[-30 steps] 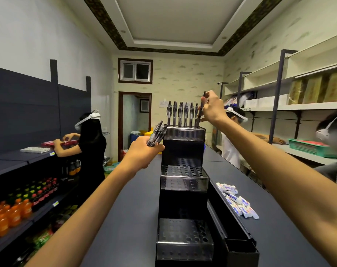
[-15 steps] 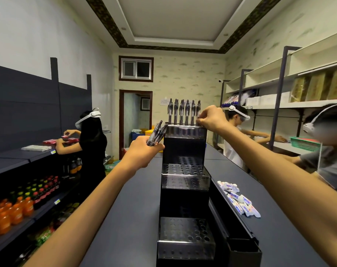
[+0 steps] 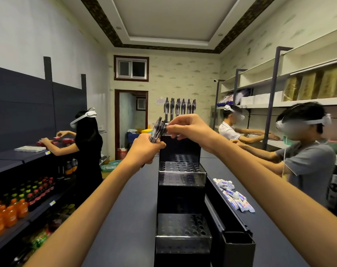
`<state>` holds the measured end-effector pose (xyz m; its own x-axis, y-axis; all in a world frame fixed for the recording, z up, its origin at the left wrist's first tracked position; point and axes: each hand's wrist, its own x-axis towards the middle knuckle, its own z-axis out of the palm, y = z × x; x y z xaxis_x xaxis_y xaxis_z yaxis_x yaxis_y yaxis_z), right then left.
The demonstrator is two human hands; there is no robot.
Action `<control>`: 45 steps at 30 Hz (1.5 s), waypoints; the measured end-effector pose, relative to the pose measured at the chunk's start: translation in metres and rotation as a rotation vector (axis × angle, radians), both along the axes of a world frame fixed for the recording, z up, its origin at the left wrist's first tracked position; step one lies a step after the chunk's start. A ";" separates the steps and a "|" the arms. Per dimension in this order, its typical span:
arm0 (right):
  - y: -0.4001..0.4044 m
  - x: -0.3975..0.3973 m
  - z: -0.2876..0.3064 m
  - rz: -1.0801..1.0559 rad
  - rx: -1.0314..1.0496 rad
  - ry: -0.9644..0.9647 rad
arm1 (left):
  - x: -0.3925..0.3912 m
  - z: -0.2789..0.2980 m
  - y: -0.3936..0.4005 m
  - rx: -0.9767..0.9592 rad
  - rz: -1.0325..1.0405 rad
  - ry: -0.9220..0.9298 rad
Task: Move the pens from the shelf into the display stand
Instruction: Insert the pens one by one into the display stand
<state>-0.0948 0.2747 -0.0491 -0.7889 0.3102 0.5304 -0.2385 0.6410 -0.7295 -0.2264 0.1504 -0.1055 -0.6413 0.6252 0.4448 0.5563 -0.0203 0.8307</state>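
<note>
Landmark: tall black three-tier display stand (image 3: 180,191) with perforated clear-plastic tops, standing on dark grey shelf top (image 3: 125,218). Near to far:

Bottom tier of stand (image 3: 183,227) nearest, holes bare. Black oblong tray (image 3: 227,218) touching stand's right side. Pile of small white tubes (image 3: 234,197) right of stand, beyond tray, loose on shelf top. Middle tier (image 3: 181,167) behind, holes bare.

Left hand (image 3: 144,150) just left of stand's top block, fist clenched round bundle of dark clear-barrel pens (image 3: 157,132), tips slanting up-right. Right hand (image 3: 190,129) in front of stand's top tier, thumb and forefinger pinching upper end of one pen in that bundle; other fingers curled.

Row of six upright dark pens (image 3: 180,107) seated in top tier, behind right hand.

Far left of stand: person in black (image 3: 87,151) at dark shelving; orange drink bottles (image 3: 8,214) lower. Right of stand: two people in headsets (image 3: 298,151) at white shelving.
</note>
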 end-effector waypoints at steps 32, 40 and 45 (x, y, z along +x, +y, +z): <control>0.005 -0.047 0.058 -0.565 0.217 0.376 | -0.031 -0.003 -0.026 0.069 -0.086 0.092; 0.002 -0.069 0.060 -0.558 0.341 0.269 | -0.043 -0.001 -0.030 0.040 0.036 0.103; 0.011 -0.081 0.053 -0.556 0.387 0.194 | -0.047 0.004 -0.038 0.027 0.088 0.140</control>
<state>-0.1759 0.2857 0.0041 -0.4483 0.4006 0.7991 0.0976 0.9105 -0.4018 -0.2730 0.1129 -0.1017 -0.6237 0.5561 0.5493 0.6673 0.0128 0.7447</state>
